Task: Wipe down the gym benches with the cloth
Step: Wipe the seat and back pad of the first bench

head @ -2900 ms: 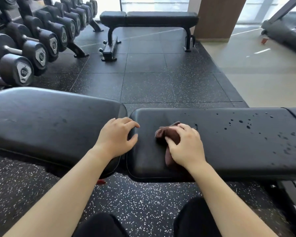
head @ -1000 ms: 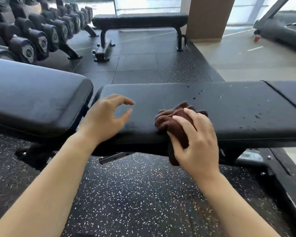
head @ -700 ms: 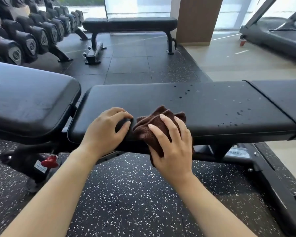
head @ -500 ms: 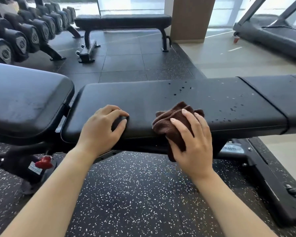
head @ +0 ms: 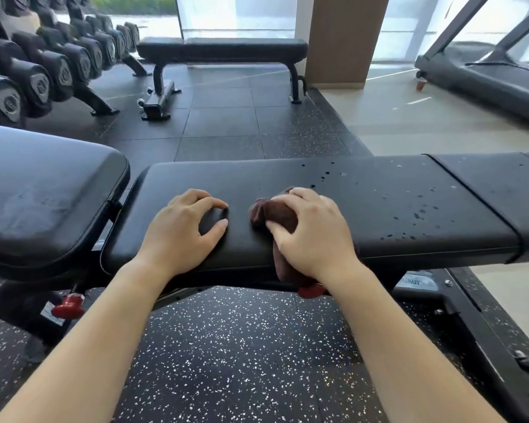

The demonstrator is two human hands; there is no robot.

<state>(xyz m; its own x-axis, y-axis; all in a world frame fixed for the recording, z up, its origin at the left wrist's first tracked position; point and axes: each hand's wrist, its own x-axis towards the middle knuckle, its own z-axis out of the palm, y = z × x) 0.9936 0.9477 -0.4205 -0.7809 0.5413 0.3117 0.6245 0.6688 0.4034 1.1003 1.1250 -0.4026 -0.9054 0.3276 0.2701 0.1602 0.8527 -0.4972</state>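
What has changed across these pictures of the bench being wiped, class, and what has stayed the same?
The right hand has slid the brown cloth left along the bench pad, closer to the left hand, and grips it in a tighter bunch. The left hand stays resting on the pad; droplets to the right remain.

A label (head: 417,281) on the bench frame (head: 486,340) shows only "AUT"

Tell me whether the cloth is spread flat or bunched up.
Bunched up. The cloth sits wadded under the right hand on the bench pad, one end hanging over the near edge.
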